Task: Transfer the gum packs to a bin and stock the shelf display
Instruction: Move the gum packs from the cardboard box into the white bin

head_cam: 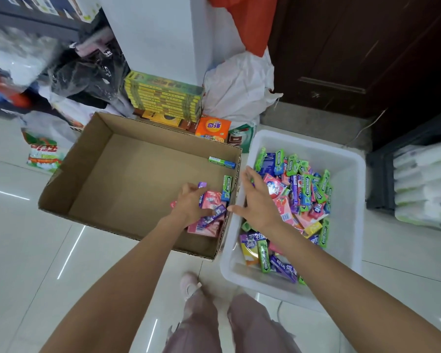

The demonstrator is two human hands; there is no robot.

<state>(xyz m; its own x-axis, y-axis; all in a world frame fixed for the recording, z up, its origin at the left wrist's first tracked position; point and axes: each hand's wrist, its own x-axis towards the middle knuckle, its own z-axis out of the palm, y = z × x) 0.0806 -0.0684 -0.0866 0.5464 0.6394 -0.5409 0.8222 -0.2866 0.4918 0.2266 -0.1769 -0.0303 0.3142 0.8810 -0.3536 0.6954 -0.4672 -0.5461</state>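
Observation:
A brown cardboard box lies open on the floor with a few gum packs in its right corner. My left hand is inside it and grips several pink and purple gum packs. A green pack leans on the box's right wall and another green pack lies further back. To the right stands a white plastic bin heaped with green, purple, pink and yellow gum packs. My right hand hovers over the bin's left rim, fingers spread and holding nothing.
A stack of yellow-green boxes and an orange box stand behind the cardboard box. White plastic bags lean by a dark door. Paper packs sit far right. My foot stands on the tiled floor.

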